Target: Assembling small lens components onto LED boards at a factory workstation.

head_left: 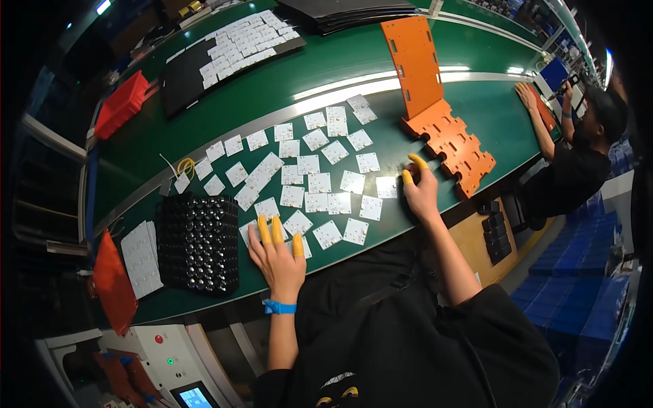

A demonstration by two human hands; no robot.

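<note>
Many small square white circuit boards (308, 164) lie loosely over the green bench (408, 224). My left hand (277, 262), with yellow finger cots and a blue wrist strap, rests with spread fingers on boards at the near edge. To the right, my right hand (423, 194) hovers by the bench with thumb and forefinger apart, both in yellow cots; nothing shows between them. It is nearest to a lone white board on its left and to the orange slotted fixture (452, 146) on its right. Another flat orange plate (413, 61) stands beyond that fixture.
Left of my left hand stand a black tray of shiny domed parts (212, 245), a stack of white panels (141, 258) and an orange plate (114, 285). Farther back are a red bin (121, 105) and a black sheet with white boards (248, 44). A co-worker (578, 156) sits at right.
</note>
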